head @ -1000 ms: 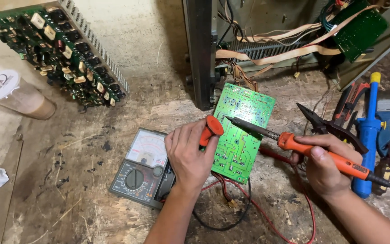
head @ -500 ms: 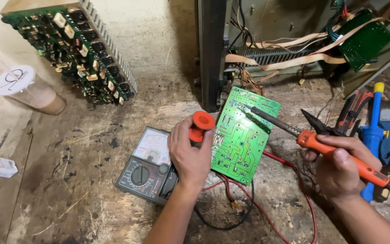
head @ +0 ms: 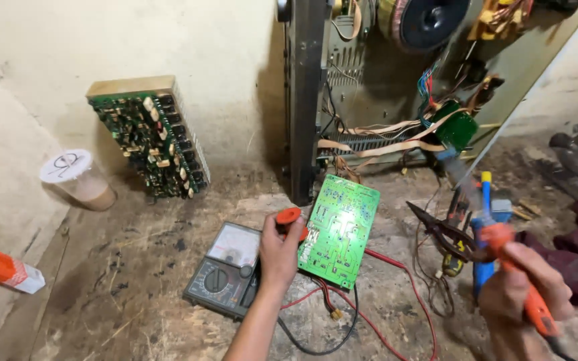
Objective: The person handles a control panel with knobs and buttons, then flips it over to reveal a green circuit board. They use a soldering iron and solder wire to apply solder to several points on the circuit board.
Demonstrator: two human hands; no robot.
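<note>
Near the middle of the dusty floor (head: 128,267): one green circuit board (head: 338,230), propped on edge and tilted, solder side to the camera, lower edge among red and black leads (head: 342,314).

- Left hand (head: 280,253): clenched round an orange-capped probe (head: 289,216), touching the board's left edge.
- Right hand (head: 520,294): gripping an orange-handled soldering iron (head: 503,247), blurred, raised well apart from the board at the floor's right side.
- Handling, as judged: board light, stiff, thin; brittle at joints and tracks; best held by its bare edges, never flexed.
- Alongside: analogue multimeter (head: 225,271) lying just left of the board; blue-handled tool (head: 484,220) and pliers (head: 446,230) to its right.
- Back-left, against the wall: larger populated board (head: 152,144), lidded cup (head: 78,179).
- Behind: open metal chassis (head: 369,100) with ribbon wiring.
</note>
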